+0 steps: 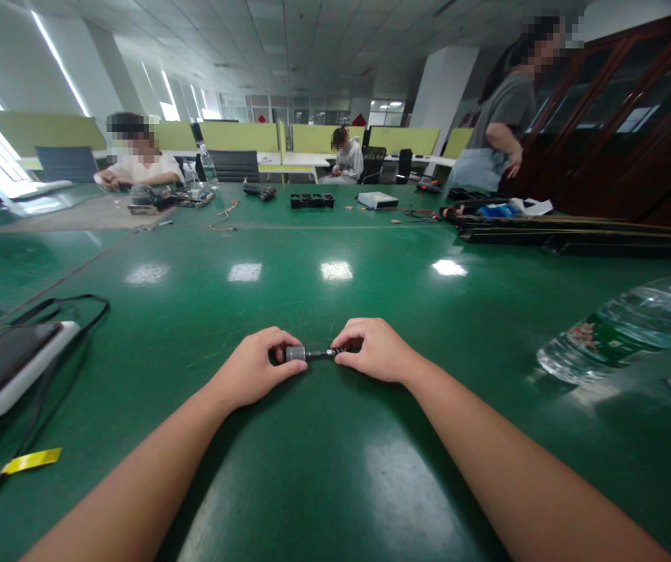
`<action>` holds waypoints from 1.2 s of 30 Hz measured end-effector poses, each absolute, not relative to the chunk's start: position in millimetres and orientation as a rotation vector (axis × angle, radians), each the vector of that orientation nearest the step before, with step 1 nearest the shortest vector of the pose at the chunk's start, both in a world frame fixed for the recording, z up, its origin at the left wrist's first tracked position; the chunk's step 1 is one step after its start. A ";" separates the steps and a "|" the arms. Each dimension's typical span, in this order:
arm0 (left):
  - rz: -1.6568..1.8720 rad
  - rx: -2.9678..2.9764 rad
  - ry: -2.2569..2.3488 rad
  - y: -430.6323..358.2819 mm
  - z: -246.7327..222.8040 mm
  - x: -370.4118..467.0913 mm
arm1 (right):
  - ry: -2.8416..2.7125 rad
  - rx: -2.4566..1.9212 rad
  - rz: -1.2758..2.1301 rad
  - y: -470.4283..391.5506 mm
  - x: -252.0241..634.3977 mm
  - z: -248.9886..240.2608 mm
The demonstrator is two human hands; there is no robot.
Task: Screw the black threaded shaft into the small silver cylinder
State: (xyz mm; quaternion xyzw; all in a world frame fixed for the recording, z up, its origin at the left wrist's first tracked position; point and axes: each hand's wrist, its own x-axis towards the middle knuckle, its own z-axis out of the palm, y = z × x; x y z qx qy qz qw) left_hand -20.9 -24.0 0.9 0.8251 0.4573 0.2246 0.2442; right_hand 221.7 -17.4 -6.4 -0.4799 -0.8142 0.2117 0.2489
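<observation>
A small part with a grey metal cylinder [296,353] and a thin dark shaft [319,354] lies level between my two hands, just over the green table [289,468]. My left hand [257,365] is closed round the cylinder, thumb in front and fingers behind. At the other end, my right hand [379,351] pinches the tip of the shaft, which looks ridged or spiral there. The fingers hide both ends, and I cannot make out its exact kind.
On the left lie a phone-like device [13,363], a black strap [48,367] and a yellow tag [32,460]. A water bottle [622,332] lies at right. Farther back are a power drill [259,192], a black tray [312,200], a white box [378,200] and several people.
</observation>
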 end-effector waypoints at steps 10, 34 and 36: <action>0.648 2.286 1.220 -26.0 -2.5 -20.5 | -2.171 -1.171 0.687 -26.0 202.4 -15.5; 0.584 2.303 1.204 -26.4 0.2 -19.7 | -2.256 -1.124 0.570 -28.0 199.5 -11.9; 0.603 2.299 1.190 -26.3 -0.4 -19.7 | -2.262 -1.115 0.563 -28.1 198.7 -12.2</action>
